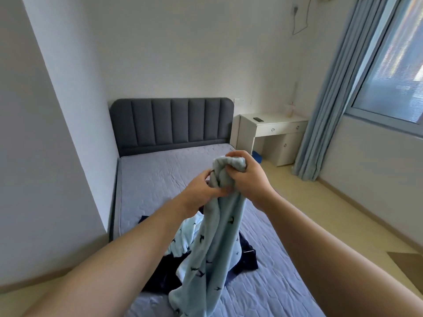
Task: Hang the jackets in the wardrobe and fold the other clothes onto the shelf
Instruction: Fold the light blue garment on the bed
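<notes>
A light blue fleece garment [212, 252] with small dark prints hangs in front of me over the bed, its lower end trailing onto the mattress. My right hand [248, 177] grips its bunched top edge in a fist. My left hand [201, 191] pinches the same cloth just below and to the left. A dark navy garment [246, 259] lies crumpled on the mattress beneath. A second patch of light blue printed cloth [185, 236] lies on top of it. No wardrobe or shelf is in view.
The bed [155, 177] with a grey quilted mattress and dark padded headboard [171, 124] fills the middle. A white desk [272, 133] stands to the right of the headboard. Blue curtains [332, 106] and a window [396, 72] are at the right. Floor runs along the bed's right side.
</notes>
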